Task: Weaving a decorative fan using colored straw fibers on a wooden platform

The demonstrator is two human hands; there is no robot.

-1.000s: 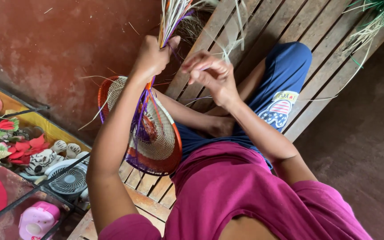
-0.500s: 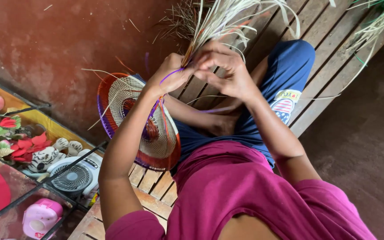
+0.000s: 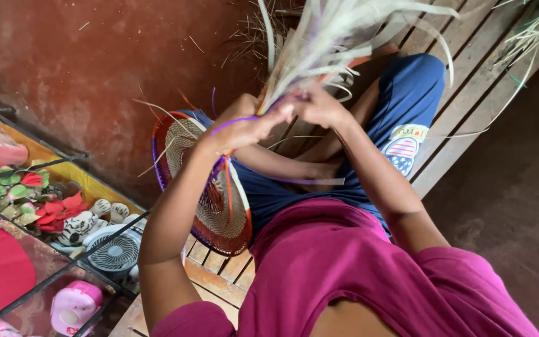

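My left hand (image 3: 244, 125) grips the base of a bundle of pale straw strips (image 3: 325, 37) that fans up and away, with purple and orange strands trailing from the fist. My right hand (image 3: 319, 106) meets it from the right, fingers closed on the same bundle. Below the hands a round woven basket piece (image 3: 213, 200), natural straw with orange and purple rim, stands on edge against my leg. I sit on a slatted wooden bench (image 3: 463, 56), in blue shorts and a magenta shirt.
A glass-topped metal-frame case (image 3: 45, 249) at the left holds artificial flowers, a small white fan (image 3: 113, 253), ceramic figures and a pink toy. A red-brown wall stands behind. More loose straw (image 3: 538, 25) lies at the bench's upper right. Bare floor is at the right.
Both hands have dropped lower and come together on the straw bundle, which has spread into a wider fan. The woven piece has shifted slightly right.
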